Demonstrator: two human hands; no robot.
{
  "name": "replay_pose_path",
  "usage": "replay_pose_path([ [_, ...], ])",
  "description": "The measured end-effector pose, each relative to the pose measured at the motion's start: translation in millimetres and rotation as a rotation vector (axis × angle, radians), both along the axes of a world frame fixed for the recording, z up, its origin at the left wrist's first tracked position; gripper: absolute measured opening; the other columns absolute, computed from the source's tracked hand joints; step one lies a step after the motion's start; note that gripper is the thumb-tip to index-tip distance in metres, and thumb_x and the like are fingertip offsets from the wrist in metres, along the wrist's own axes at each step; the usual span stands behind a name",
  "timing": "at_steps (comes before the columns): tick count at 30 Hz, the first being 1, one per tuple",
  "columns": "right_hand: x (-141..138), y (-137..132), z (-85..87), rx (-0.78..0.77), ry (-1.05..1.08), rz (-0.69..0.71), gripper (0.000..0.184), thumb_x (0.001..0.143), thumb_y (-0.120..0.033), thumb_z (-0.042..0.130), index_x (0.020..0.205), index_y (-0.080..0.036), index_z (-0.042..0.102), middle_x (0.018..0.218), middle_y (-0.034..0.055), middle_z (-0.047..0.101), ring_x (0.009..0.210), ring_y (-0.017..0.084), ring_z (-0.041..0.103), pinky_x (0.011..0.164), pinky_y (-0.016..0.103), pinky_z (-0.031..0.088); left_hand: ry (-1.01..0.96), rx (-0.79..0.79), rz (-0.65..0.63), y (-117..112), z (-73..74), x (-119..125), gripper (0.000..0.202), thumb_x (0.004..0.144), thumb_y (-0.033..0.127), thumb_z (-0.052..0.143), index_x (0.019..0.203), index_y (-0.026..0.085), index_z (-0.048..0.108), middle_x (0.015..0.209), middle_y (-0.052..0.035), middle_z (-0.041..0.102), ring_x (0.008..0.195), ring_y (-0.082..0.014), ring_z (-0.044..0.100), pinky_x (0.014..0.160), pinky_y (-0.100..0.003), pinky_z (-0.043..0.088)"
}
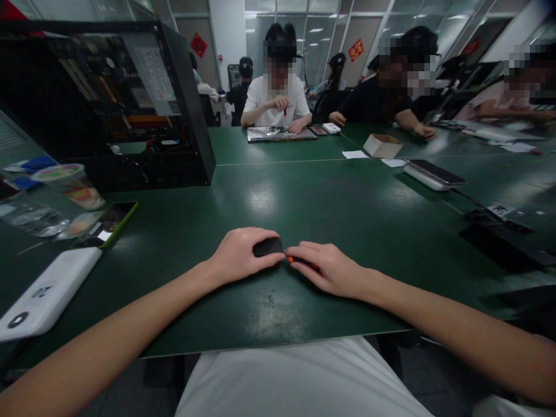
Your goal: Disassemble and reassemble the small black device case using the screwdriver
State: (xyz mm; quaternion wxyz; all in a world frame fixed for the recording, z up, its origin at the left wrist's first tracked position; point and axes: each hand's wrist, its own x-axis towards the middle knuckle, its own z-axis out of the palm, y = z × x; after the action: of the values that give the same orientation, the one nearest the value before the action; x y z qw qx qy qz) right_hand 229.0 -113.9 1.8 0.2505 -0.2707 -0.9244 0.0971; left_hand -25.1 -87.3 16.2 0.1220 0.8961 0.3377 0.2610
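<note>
Both my hands rest on the green table near its front edge. My left hand is closed over a small black block, with thumb and fingers gripping its sides. My right hand lies just to the right, fingers curled round a thin tool with an orange-red handle. The tool's end points at the black block and seems to touch it. Most of the tool is hidden under my fingers.
An open black computer case stands at the back left. A plastic cup, a green-cased phone and a white power bank lie at the left. A cardboard box, another phone on a white bank and black parts lie right. Several people sit across the table.
</note>
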Motion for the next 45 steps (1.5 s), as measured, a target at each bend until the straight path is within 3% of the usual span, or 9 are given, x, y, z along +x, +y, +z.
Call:
replay_pose_path([
  [6,8,6,4.4,0.075,-0.022,-0.052,0.029,0.105,-0.028,0.047,0.125,-0.014,0.064,0.09,0.0069,0.068,0.072,0.015,0.063,0.066,0.027,0.05,0.001,0.016,-0.004,-1,0.4,-2,0.04,0.09,0.045,0.076,0.117,0.016,0.072,0.11,-0.0088,0.078,0.098,-0.027,0.074,0.087,-0.037,0.055],
  [12,15,6,8.5,0.093,-0.011,-0.092,0.028,0.104,-0.028,0.05,0.122,-0.013,0.067,0.092,0.0073,0.071,0.072,0.015,0.064,0.066,0.026,0.05,-0.027,-0.095,-0.073,4,5.3,-19,0.036,0.089,0.041,0.076,0.116,0.018,0.072,0.109,-0.0062,0.078,0.096,-0.0231,0.074,0.086,-0.032,0.055],
  [18,16,10,6.7,0.093,-0.003,-0.129,0.027,0.103,-0.027,0.051,0.121,-0.014,0.068,0.096,0.0079,0.074,0.074,0.016,0.067,0.068,0.027,0.051,-0.112,-0.097,0.112,5,-3.7,-10,0.037,0.089,0.043,0.075,0.113,0.016,0.072,0.109,-0.0074,0.078,0.096,-0.025,0.074,0.087,-0.035,0.056],
  [24,28,14,19.7,0.11,-0.065,-0.054,0.026,0.102,-0.026,0.052,0.117,-0.013,0.068,0.086,0.0052,0.071,0.069,0.013,0.064,0.063,0.025,0.046,-0.154,-0.122,0.113,3,-8.6,-5,0.036,0.092,0.042,0.072,0.117,0.017,0.07,0.11,-0.0068,0.077,0.096,-0.0245,0.074,0.086,-0.034,0.056],
  [32,19,8,14.6,0.184,-0.111,-0.026,0.026,0.104,-0.027,0.049,0.119,-0.014,0.066,0.082,0.0027,0.067,0.066,0.012,0.06,0.059,0.025,0.04,-0.244,-0.183,0.07,-1,-10.8,7,0.049,0.092,0.034,0.071,0.136,0.019,0.055,0.123,-0.0091,0.072,0.112,-0.0249,0.07,0.1,-0.037,0.054],
  [36,21,9,14.9,0.191,-0.122,-0.008,0.027,0.105,-0.027,0.048,0.12,-0.014,0.066,0.081,0.0028,0.067,0.065,0.012,0.059,0.059,0.025,0.038,-0.2,-0.186,0.014,-4,-12.3,7,0.056,0.089,0.032,0.073,0.139,0.02,0.054,0.134,-0.0111,0.068,0.121,-0.0268,0.066,0.107,-0.039,0.05],
  [42,32,13,23.2,0.216,-0.166,0.017,0.028,0.105,-0.027,0.047,0.117,-0.013,0.067,0.079,0.0029,0.067,0.063,0.012,0.058,0.058,0.026,0.036,-0.12,-0.276,0.079,4,-6.2,-9,0.042,0.086,0.041,0.076,0.122,0.02,0.069,0.11,-0.0041,0.077,0.096,-0.0243,0.073,0.086,-0.033,0.054],
  [45,36,15,24.9,0.222,-0.163,0.03,0.027,0.104,-0.027,0.047,0.114,-0.013,0.068,0.078,0.0033,0.068,0.061,0.011,0.058,0.058,0.026,0.036,-0.146,-0.307,0.109,4,-4.1,-9,0.041,0.084,0.042,0.078,0.118,0.02,0.072,0.106,-0.0034,0.078,0.093,-0.024,0.072,0.084,-0.033,0.053],
])
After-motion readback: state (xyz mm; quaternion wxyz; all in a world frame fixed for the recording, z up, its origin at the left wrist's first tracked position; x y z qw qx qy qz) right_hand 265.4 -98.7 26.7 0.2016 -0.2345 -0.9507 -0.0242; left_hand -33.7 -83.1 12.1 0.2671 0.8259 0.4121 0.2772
